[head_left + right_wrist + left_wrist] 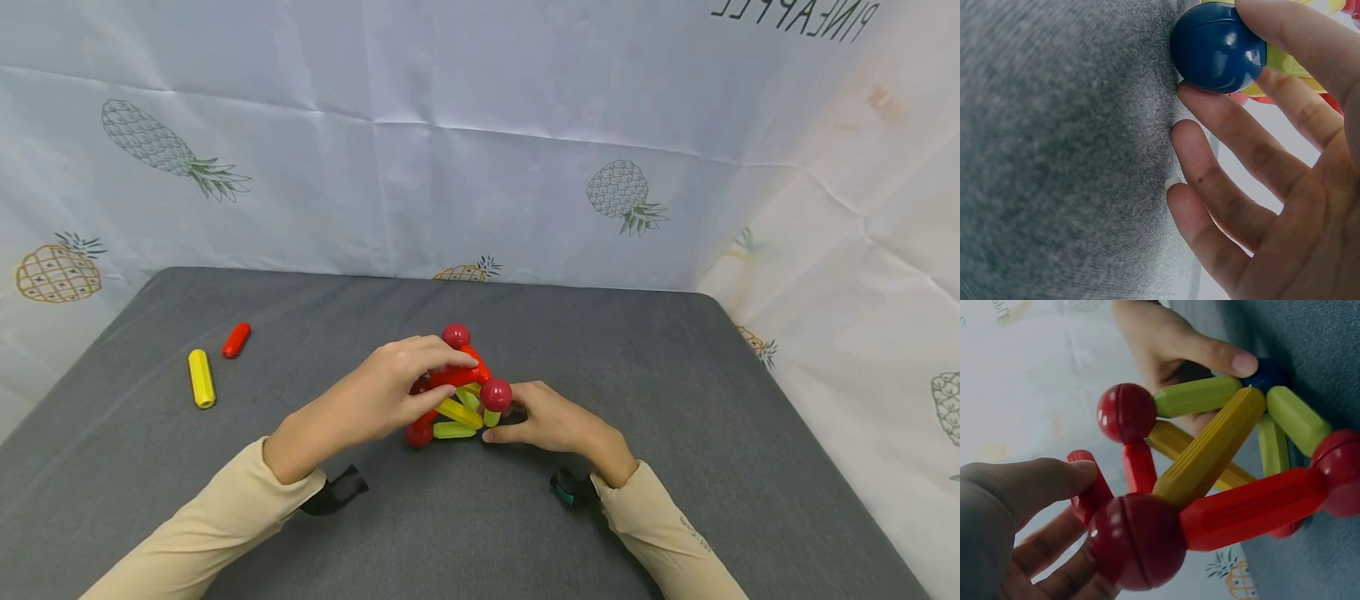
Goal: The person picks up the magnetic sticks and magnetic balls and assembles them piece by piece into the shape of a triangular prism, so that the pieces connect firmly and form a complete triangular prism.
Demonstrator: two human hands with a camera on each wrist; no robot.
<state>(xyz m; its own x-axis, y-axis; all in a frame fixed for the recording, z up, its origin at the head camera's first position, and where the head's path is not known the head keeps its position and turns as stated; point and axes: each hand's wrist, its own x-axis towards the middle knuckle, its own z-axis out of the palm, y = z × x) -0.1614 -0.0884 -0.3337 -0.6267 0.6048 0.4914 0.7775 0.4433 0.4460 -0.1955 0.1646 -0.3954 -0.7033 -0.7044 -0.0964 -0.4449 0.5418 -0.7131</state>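
Observation:
A frame of magnetic rods and balls stands on the table between both hands. Red balls (1138, 540) sit at several corners, joined by red rods (1254, 509), yellow rods (1216, 447) and light green rods (1197, 397). My left hand (393, 379) reaches over the upper left side and pinches a short red rod (1099, 495) that meets the nearest red ball in the left wrist view. At the frame's lower right, my right hand (551, 421) holds a dark blue ball (1219, 47) between thumb and fingers, close to the table surface. Several green and yellow rods meet at this ball.
A loose yellow rod (201, 378) and a loose red rod (236, 341) lie at the left of the grey table (637, 358). Behind the table's far edge hangs a pale cloth (510, 83) printed with pineapples.

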